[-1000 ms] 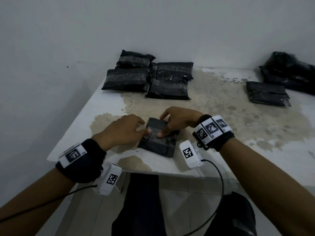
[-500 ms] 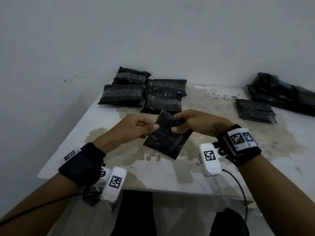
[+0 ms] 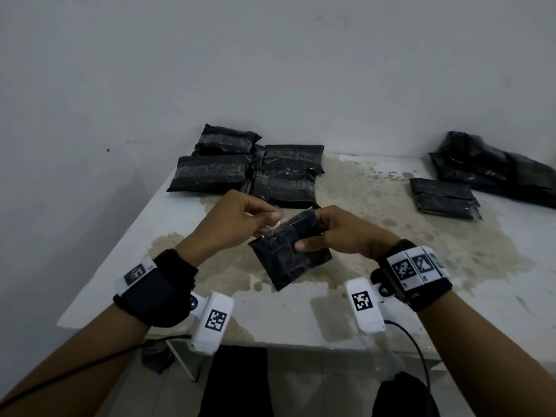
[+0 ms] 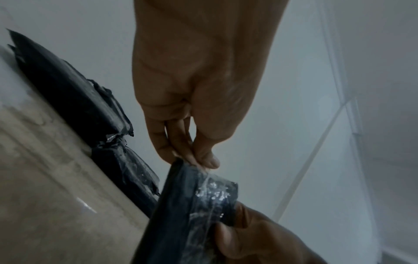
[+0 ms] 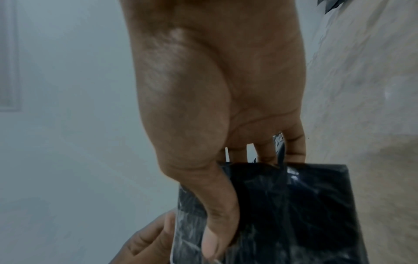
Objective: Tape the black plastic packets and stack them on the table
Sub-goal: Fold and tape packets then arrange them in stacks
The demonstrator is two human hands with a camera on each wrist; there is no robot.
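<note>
While the right hand (image 3: 340, 233) clamps its grip on a small black plastic packet (image 3: 290, 254), thumb on the near face and fingers behind the far edge, the packet hangs tilted in the air above the stained white counter (image 3: 391, 296), touching nothing but the two hands. The left hand (image 3: 231, 221) pinches the packet's upper left corner between thumb and fingertips, right where a strip of clear tape (image 4: 209, 194) glints across the black plastic; from the left wrist view that tape runs down the packet's narrow side toward the right thumb. At the far left of the counter, against the wall, lies a group of taped packets (image 3: 249, 173), some resting on others. Well apart, toward the far right, sits a flat folded packet (image 3: 443, 198), and just behind it a loose heap of black plastic (image 3: 496, 167). Both wrists carry black bands with white marker tags
</note>
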